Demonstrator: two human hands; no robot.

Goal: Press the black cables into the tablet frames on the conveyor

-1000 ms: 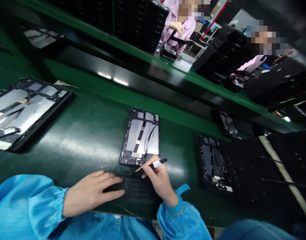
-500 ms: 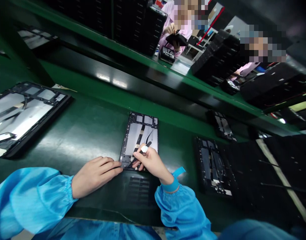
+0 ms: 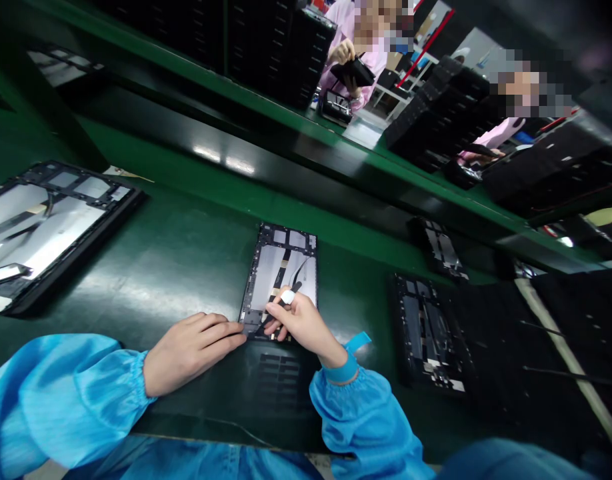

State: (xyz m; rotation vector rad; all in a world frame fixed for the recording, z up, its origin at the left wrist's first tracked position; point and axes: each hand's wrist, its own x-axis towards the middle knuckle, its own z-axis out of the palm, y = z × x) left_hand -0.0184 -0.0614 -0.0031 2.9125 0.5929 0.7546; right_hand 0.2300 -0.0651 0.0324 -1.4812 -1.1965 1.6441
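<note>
Green workbench (image 3: 186, 253) fills the view, with a big opened tablet (image 3: 41, 227) out at nine o'clock and a dark tablet frame (image 3: 426, 330) at three. Dead centre lies the smaller open tablet (image 3: 281, 267). The left hand (image 3: 191, 350), fingers stretched flat, presses its seven o'clock corner. The right hand (image 3: 301, 323) pinches a black pen-shaped tool (image 3: 286, 300) with a white band, tip down on the tablet's six o'clock edge.

One head-worn camera looks forward and down, close above the tablet frame (image 3: 275, 263) on the green bench (image 3: 176, 267).
</note>
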